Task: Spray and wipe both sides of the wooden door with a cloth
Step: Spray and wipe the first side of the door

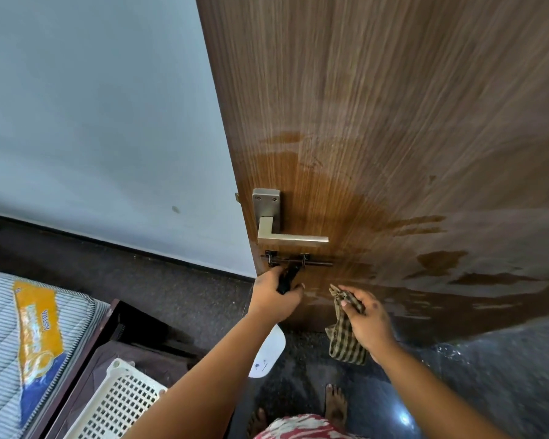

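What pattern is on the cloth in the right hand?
The checked olive-and-dark fabric cloth, gripped by the right hand, shows a small check pattern; the head view shows it.

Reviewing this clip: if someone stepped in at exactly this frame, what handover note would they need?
Left hand: grips the spray bottle by its black trigger head, aimed at the door just below the bolt.
Right hand: holds the checked cloth close to the door, below the handle.
Done: this side shows wet patches around and right of the handle.
Left: wipe the wet area, cover the dry upper part, then the other side, which is out of view.
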Motion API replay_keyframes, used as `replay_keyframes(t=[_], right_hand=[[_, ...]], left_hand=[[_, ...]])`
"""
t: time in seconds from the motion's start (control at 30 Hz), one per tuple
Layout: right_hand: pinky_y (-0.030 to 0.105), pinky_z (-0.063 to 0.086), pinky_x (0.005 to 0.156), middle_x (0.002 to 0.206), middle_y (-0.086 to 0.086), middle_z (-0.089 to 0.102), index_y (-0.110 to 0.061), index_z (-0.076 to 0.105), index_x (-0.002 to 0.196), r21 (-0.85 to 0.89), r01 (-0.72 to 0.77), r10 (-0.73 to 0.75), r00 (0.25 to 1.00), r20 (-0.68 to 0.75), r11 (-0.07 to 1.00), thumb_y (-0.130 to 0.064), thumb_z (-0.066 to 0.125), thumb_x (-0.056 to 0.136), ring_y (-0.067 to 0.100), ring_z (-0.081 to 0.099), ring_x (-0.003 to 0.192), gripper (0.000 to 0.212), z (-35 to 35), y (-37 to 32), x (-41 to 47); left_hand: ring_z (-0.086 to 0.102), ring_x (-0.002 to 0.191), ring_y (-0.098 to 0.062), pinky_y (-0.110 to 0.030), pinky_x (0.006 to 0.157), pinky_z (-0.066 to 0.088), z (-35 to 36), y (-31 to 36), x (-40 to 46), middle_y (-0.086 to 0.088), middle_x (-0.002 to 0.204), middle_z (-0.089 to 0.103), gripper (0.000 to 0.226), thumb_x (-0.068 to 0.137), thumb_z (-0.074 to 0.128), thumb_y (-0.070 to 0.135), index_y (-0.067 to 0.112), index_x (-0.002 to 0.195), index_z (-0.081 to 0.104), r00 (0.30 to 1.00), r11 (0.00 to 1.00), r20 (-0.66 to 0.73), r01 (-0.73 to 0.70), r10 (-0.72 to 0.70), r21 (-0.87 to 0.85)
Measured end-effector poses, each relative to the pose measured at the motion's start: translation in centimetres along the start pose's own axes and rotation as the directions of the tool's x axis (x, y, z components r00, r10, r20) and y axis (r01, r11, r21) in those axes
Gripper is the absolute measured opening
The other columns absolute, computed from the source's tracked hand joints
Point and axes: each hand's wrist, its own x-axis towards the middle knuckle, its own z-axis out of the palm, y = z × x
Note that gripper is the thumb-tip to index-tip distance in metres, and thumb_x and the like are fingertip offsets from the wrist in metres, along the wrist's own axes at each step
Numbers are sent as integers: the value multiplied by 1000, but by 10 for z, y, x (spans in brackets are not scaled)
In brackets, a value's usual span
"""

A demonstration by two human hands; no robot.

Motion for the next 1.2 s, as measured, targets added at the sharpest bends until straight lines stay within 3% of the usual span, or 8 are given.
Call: replay_keyframes(t=[0.1,0.2,0.3,0.47,0.63,0.77,0.93,1.2], right_hand=[[29,42,96,125,1,61,-24,66,122,35,-48,50,997,-66,998,-19,62,95,21,55,117,28,-10,4,6],[28,41,96,126,0,59,-25,65,124,52,-22,27,996,-87,998,-21,61,95,20,54,118,29,-17,-1,9],[25,40,97,123,0,59,-19,64,126,-37,195,-198,973,-114,980,-16,62,94,18,56,115,32,-18,-13,8],[31,44,98,120,4,61,-14,63,129,-317,575,-613,790,-26,754,-2,67,84,21,52,107,46,4,-43,21],[38,56,86,111,4,66,-11,67,121,-522,549,-586,802,111,653,-9,71,80,27,56,101,42,24,-61,34],[33,58,61,92,6,64,-11,71,111,-693,533,-584,788,197,485,-15,79,74,27,60,86,38,3,-56,37],[39,48,90,116,11,56,-8,59,125,-652,537,-455,834,313,536,-12,49,95,31,49,113,32,6,-85,40],[33,53,85,124,10,50,-8,49,137,-758,522,-425,833,355,392,-13,45,98,28,46,116,40,-10,-84,25]], left_hand=[[60,101,-15,-25,87,49,6,0,1,4,108,65,37,87,73,30,21,121,63,998,998,58,-15,12,60],[62,89,-19,-25,76,49,10,-4,-3,2,92,63,18,86,69,20,22,103,62,997,993,73,-34,26,111],[62,89,-20,-27,76,50,10,-6,0,3,89,62,18,85,67,19,24,100,59,997,992,82,-27,17,120],[61,95,-20,-36,83,54,7,-9,1,2,98,65,54,70,63,35,25,121,48,1000,998,20,-24,23,51],[59,91,-18,-20,73,44,12,-9,3,9,92,58,59,78,70,14,19,129,40,994,995,107,-31,21,93],[60,107,-22,-37,92,54,10,-11,3,3,114,60,75,78,68,20,27,144,34,988,997,153,2,-14,82],[59,110,-24,-41,95,52,11,-14,5,1,114,61,70,77,67,19,26,141,40,991,997,137,-7,-4,78],[54,118,-22,-44,103,51,5,-12,-1,6,123,53,77,85,66,13,31,151,32,985,997,159,67,-73,40]])
